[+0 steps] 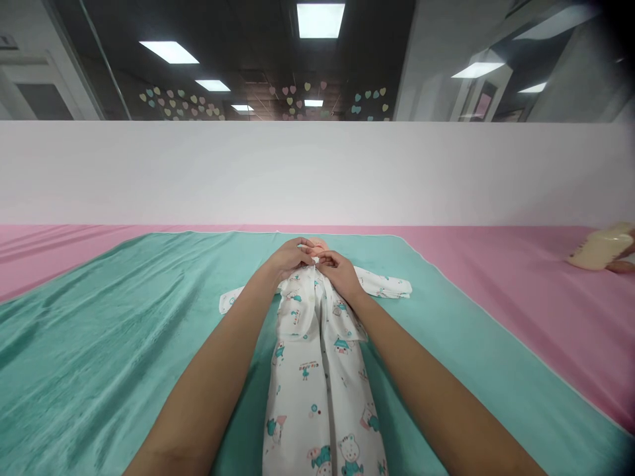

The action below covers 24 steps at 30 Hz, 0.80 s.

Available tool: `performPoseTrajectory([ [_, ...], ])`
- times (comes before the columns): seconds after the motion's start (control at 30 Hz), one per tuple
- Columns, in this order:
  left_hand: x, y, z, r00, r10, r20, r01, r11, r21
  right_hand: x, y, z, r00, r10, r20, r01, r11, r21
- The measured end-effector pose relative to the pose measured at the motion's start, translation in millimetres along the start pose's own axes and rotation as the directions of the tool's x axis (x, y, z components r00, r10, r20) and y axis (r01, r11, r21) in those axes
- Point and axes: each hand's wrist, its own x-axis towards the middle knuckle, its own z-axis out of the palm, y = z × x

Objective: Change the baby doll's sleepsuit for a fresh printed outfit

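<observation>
White cloth printed with bears and small teal figures makes up the garment [302, 357], which lies lengthwise on a teal blanket [124, 330], its sleeves [385, 284] spread to either side. Both of the person's hands are at its collar [315, 262]: the left hand [297, 256] and the right hand [338, 270] face each other, fingertips nearly meeting, each grip pinched on the cloth between them. Folds run down the front from there. Just beyond the fingers shows a pink rounded form [319, 243], mostly hidden. Pink sheet [496, 277] borders the blanket, against a white wall [317, 172]. At the far right, well apart, another person's fingers [622, 267] hold a pale yellow object [595, 251].
</observation>
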Motion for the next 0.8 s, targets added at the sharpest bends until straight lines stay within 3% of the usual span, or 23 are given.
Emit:
performPoseTrajectory([
  [0.3,-9,9,8.0,0.999,-0.021,-0.048,0.025,0.996,0.084,-3,-4,-1,0.996,0.051,-0.07,-0.059,0.991,-0.116],
  [0.57,-6,7,3.9,0.999,-0.023,0.023,0.02,0.994,0.108,-1,-4,-1,0.993,-0.117,-0.034,0.102,0.952,-0.289],
  [0.7,-1,1,6.0,0.999,0.01,-0.051,-0.005,0.994,0.112,0,-8,-3,0.978,-0.204,0.04,0.205,0.909,-0.364],
  [0.8,1,-2,7.6,0.994,0.015,-0.108,-0.009,0.999,0.051,-1,-10,-3,0.976,-0.205,0.068,0.215,0.9,-0.38],
])
